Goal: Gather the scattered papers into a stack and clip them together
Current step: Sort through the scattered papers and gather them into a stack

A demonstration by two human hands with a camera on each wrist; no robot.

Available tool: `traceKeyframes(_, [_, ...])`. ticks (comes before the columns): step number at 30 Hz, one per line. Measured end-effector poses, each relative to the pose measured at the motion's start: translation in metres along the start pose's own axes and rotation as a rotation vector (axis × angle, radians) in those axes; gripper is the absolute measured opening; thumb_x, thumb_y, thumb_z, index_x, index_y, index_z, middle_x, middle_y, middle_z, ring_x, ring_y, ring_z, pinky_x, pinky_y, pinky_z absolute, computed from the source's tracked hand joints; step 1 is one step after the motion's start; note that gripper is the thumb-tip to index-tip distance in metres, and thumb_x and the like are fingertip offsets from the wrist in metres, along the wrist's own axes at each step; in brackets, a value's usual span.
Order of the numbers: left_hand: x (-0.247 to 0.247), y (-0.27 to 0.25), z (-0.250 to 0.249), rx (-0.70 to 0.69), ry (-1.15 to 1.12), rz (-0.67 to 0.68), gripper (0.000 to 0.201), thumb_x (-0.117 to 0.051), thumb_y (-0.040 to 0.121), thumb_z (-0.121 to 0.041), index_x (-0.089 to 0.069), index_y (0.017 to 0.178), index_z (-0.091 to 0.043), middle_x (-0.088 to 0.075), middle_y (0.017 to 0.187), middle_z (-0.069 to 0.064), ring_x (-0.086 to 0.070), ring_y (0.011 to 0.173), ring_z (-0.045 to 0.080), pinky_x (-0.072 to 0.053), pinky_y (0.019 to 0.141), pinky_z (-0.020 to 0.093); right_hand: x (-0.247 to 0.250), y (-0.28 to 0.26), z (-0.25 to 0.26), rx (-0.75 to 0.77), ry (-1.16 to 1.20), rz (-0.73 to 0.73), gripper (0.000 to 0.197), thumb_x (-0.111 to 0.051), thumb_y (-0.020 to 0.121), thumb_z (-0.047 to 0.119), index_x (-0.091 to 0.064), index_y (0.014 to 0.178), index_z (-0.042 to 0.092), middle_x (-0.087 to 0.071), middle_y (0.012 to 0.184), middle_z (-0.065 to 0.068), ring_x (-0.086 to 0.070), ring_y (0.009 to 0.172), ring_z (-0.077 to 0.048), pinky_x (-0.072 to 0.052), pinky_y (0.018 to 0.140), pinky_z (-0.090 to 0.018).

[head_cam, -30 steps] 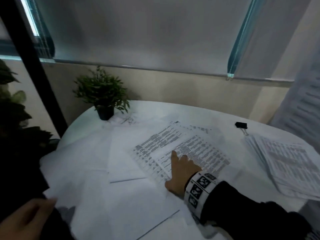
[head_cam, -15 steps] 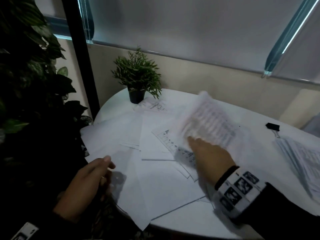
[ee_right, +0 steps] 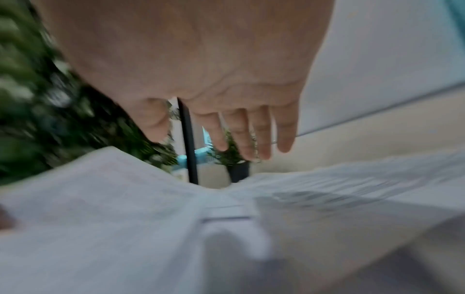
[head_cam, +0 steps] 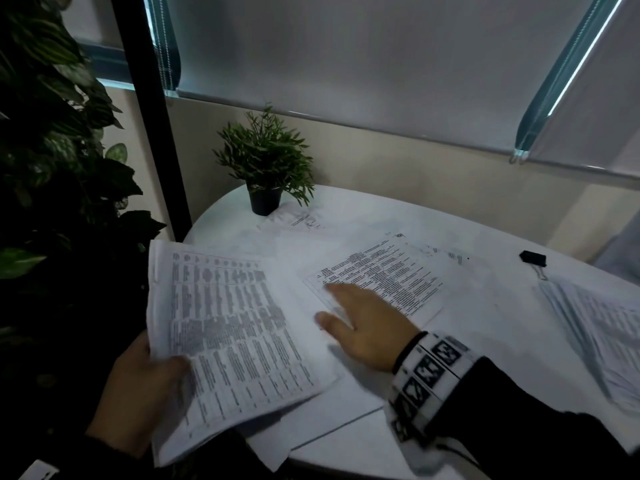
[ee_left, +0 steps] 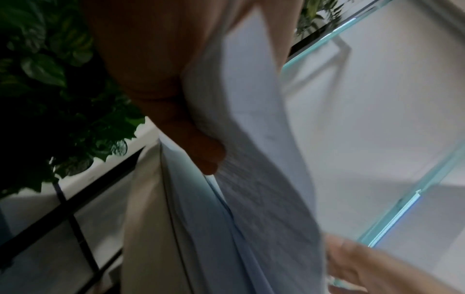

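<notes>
The left hand [head_cam: 138, 386] grips a sheaf of papers [head_cam: 228, 327] at its near corner; the right hand [head_cam: 363, 323] reaches flat-fingered, holding nothing, over a printed sheet [head_cam: 377, 275] on the counter [head_cam: 485, 306]. The sheaf could fan or slip from that one-corner hold; more papers and the clip [head_cam: 533, 259] lie well right.

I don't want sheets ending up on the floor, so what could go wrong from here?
The left hand grips the held sheets by one corner beyond the table's edge, so loose pages might slide out. The right hand reaching for the printed page could push blank sheets overhanging the rim off.
</notes>
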State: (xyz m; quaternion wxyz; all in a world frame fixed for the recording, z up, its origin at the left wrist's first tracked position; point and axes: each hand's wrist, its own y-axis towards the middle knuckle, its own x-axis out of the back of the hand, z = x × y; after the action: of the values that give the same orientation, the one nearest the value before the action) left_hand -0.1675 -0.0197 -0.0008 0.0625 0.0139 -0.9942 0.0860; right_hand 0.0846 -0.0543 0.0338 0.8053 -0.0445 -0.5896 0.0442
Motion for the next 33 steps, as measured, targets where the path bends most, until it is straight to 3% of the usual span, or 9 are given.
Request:
traceKeyframes(4, [0.013, 0.013, 0.008, 0.018, 0.044, -0.031, 0.033, -0.051, 0.084, 0.014, -0.057, 0.108, -0.009, -0.063, 0.111, 0.020, -0.060, 0.098, 0.037, -0.044, 0.096, 0.050, -0.012, 0.017, -0.020, -0.354, -0.204, 0.208, 0.088, -0.048, 0.084, 0.050, 0.001, 0.150, 0.019, -0.018, 0.153, -0.014, -0.025, 0.138, -0.032, -0.034, 0.107, -0.047])
traceKeyframes(11, [0.009, 0.016, 0.011, -0.054, 0.035, 0.060, 0.056, -0.054, 0.081, 0.017, -0.049, 0.130, -0.009, -0.058, 0.116, 0.012, -0.057, 0.107, 0.033, -0.042, 0.094, 0.043, -0.009, 0.020, -0.013, -0.424, -0.269, 0.143, 0.063, -0.046, 0.091, 0.014, -0.016, 0.146, 0.011, -0.045, 0.134, -0.014, -0.049, 0.118, -0.030, -0.045, 0.089, -0.036])
traceKeyframes(13, [0.009, 0.017, 0.011, -0.076, -0.006, 0.088, 0.073, -0.054, 0.079, 0.022, -0.039, 0.139, -0.016, -0.054, 0.119, 0.008, -0.054, 0.109, 0.028, -0.044, 0.089, 0.038, 0.008, 0.013, -0.004, -0.335, -0.302, -0.055, 0.049, -0.043, 0.090, 0.006, -0.033, 0.137, 0.014, -0.056, 0.122, -0.009, -0.057, 0.107, -0.028, -0.045, 0.078, -0.033])
traceKeyframes(16, [0.004, 0.014, 0.008, -0.057, -0.109, 0.102, 0.064, -0.050, 0.085, 0.017, -0.042, 0.136, -0.021, -0.058, 0.121, 0.010, -0.058, 0.106, 0.029, -0.047, 0.078, 0.034, 0.010, 0.000, 0.023, 0.072, -0.190, -0.201, 0.053, -0.052, 0.089, 0.005, -0.043, 0.139, 0.021, -0.054, 0.135, -0.004, -0.053, 0.121, -0.025, -0.039, 0.102, -0.037])
traceKeyframes(18, [0.000, 0.011, 0.003, 0.100, -0.317, 0.127, 0.028, -0.046, 0.098, -0.015, -0.055, 0.123, -0.022, -0.065, 0.115, 0.011, -0.063, 0.098, 0.030, -0.048, 0.075, 0.036, -0.005, -0.008, 0.042, 0.340, -0.228, -0.070, 0.053, -0.057, 0.086, 0.008, -0.047, 0.137, 0.020, -0.056, 0.133, -0.008, -0.052, 0.121, -0.029, -0.033, 0.104, -0.046])
traceKeyframes(20, [0.001, 0.009, 0.005, 0.315, -0.475, 0.205, 0.040, -0.045, 0.092, -0.053, -0.062, 0.116, -0.025, -0.068, 0.111, 0.009, -0.064, 0.100, 0.030, -0.049, 0.080, 0.041, -0.024, -0.012, 0.051, 0.443, -0.366, 0.116, 0.058, -0.054, 0.085, 0.002, -0.043, 0.139, 0.022, -0.049, 0.136, -0.010, -0.043, 0.125, -0.031, -0.026, 0.105, -0.053])
traceKeyframes(23, [0.003, 0.015, 0.021, 0.282, -0.324, 0.217, 0.064, -0.069, 0.076, -0.057, -0.057, 0.128, -0.023, -0.064, 0.124, 0.009, -0.062, 0.109, 0.032, -0.047, 0.095, 0.049, -0.039, -0.013, 0.046, 0.495, -0.327, 0.271, 0.059, -0.048, 0.085, 0.012, -0.039, 0.140, 0.029, -0.036, 0.145, -0.008, -0.025, 0.137, -0.027, -0.006, 0.112, -0.058])
traceKeyframes(27, [0.001, 0.013, 0.017, 0.174, -0.275, 0.172, 0.033, -0.060, 0.090, -0.025, -0.061, 0.121, -0.015, -0.072, 0.109, 0.010, -0.071, 0.090, 0.028, -0.053, 0.072, 0.034, -0.032, -0.014, 0.034, 0.416, -0.040, 0.306, 0.067, -0.040, 0.082, 0.062, -0.033, 0.141, 0.032, -0.035, 0.142, 0.000, -0.025, 0.136, -0.017, -0.013, 0.113, -0.047])
traceKeyframes(33, [0.002, 0.009, 0.008, 0.222, -0.453, 0.282, 0.036, -0.051, 0.092, -0.042, -0.065, 0.116, -0.020, -0.073, 0.107, 0.010, -0.069, 0.098, 0.033, -0.050, 0.091, 0.051, -0.030, -0.007, 0.007, -0.106, -0.014, 0.181, 0.087, -0.029, 0.079, 0.076, -0.018, 0.149, 0.025, -0.018, 0.157, -0.005, -0.015, 0.144, -0.021, -0.021, 0.116, -0.040])
